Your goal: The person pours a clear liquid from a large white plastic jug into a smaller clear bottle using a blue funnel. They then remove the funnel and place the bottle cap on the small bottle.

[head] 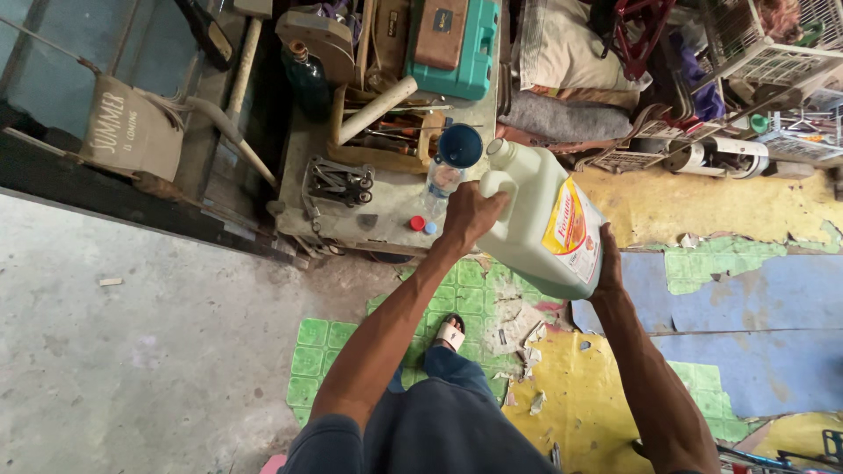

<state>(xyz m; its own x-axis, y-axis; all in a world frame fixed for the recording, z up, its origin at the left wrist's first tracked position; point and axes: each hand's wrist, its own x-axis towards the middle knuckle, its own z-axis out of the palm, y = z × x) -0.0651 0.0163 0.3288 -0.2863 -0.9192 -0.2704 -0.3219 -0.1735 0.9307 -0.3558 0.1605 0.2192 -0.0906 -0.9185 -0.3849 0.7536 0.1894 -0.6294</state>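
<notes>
Tilting the pale green jug [544, 219], I am gripping its handle with my left hand [470, 215], right hand [606, 263] cupping its base, spout toward the blue funnel [460, 145].

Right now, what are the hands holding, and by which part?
Both hold the pale green jug: left hand grips its handle near the neck, right hand supports its base.
</notes>
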